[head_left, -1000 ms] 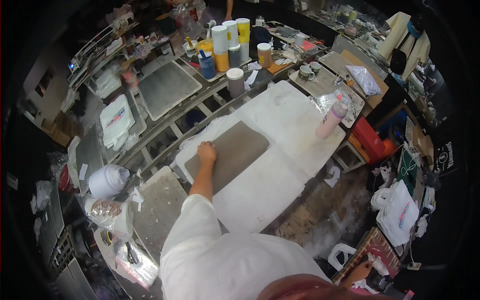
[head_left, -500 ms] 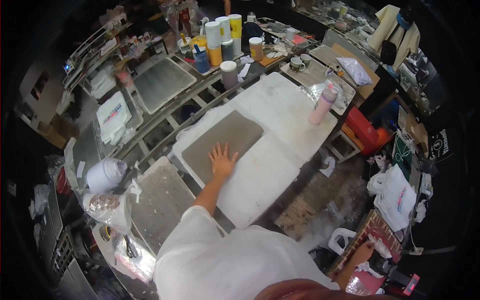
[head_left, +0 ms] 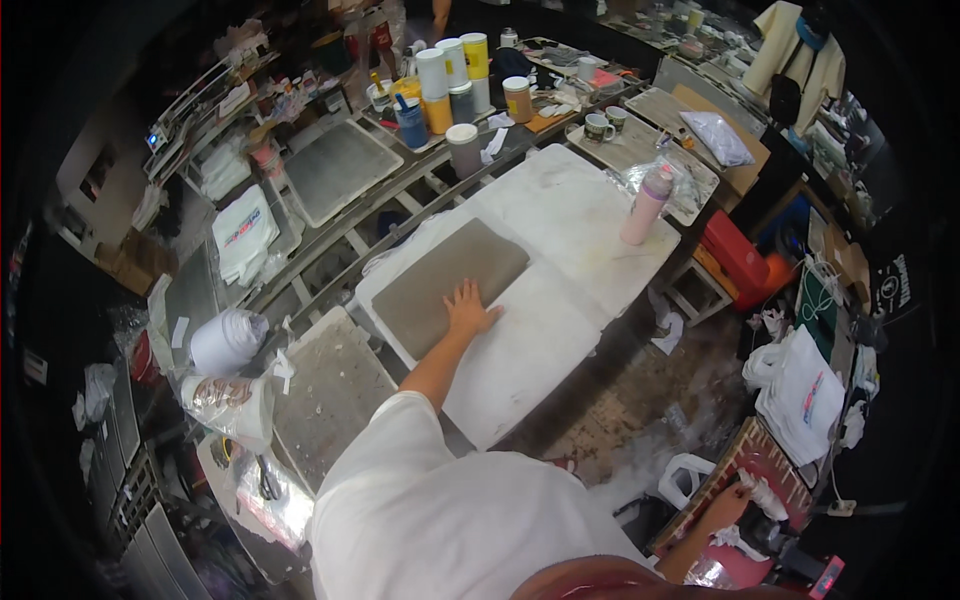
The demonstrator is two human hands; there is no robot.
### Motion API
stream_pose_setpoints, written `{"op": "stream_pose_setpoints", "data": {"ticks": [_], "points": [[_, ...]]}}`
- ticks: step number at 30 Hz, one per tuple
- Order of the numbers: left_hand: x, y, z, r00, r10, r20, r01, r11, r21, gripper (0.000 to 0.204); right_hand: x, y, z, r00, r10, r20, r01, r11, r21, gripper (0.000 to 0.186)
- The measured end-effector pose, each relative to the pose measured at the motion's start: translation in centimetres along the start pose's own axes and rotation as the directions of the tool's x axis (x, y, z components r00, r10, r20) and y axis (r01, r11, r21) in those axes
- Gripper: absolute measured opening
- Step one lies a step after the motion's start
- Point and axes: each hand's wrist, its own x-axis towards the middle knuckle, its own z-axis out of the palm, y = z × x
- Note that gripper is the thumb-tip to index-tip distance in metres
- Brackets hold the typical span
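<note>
Grey clay, rolled into a flat rectangular slab, lies on a white cloth-covered table in the middle of the view. One hand rests flat on the slab's near edge, fingers spread wide, holding nothing; its bare forearm comes up from a white sleeve. From the picture I cannot tell for sure if it is the left or the right hand, and the other hand is not visible. On the far right part of the table stands a pink bottle, well apart from the slab. Beyond the table, a group of plastic tubs in white and yellow stands on a shelf. To the left, a second grey board lies on a metal rack, and a white roll sits lower left.
</note>
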Motion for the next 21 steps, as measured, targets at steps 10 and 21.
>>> {"op": "stream_pose_setpoints", "data": {"ticks": [10, 21], "points": [[1.4, 0.9, 0.4, 0.98, -0.197, 0.018, 0.196, 0.98, 0.033, 0.1, 0.5, 0.1, 0.4, 0.993, -0.108, -0.047, 0.113, 0.987, 0.115, 0.036], [-5.9, 30.4, -1.0, 0.518, 0.564, 0.643, -0.146, 0.799, -0.584, 0.051, -1.2, 0.3, -0.4, 0.984, -0.107, -0.142, 0.143, 0.949, 0.281, 0.042]]}}
